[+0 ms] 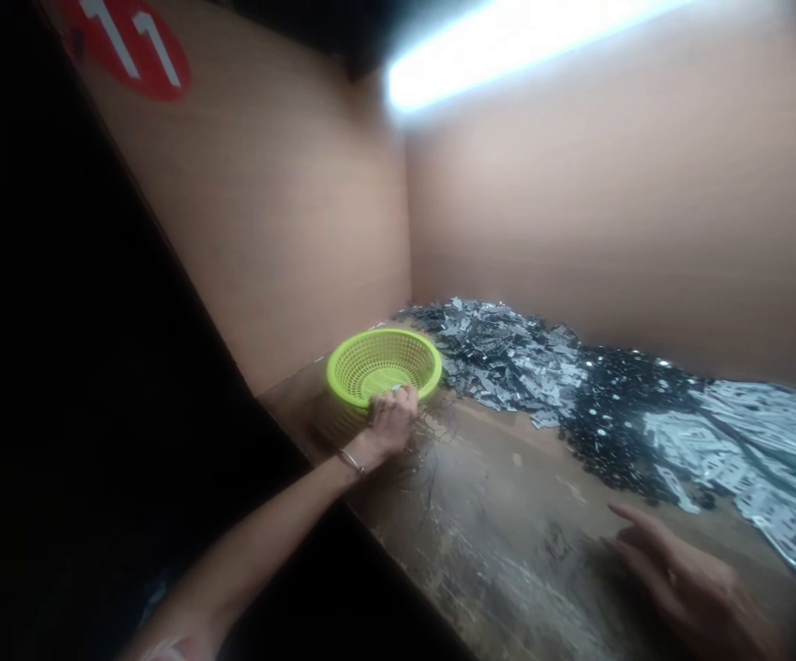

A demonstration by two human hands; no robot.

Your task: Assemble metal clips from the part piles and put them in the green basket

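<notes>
Two hands (392, 422) (687, 574), one basket (363, 358), one lamp (494, 50).

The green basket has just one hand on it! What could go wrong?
The green basket could tip or slip, since only the left hand grips it, at the near rim. If it swings sideways, it might knock the silvery flat pieces heaped close beside it. The bare right hand might get scratched if it brushes the long silvery strips, as they look thin and flat.
</notes>
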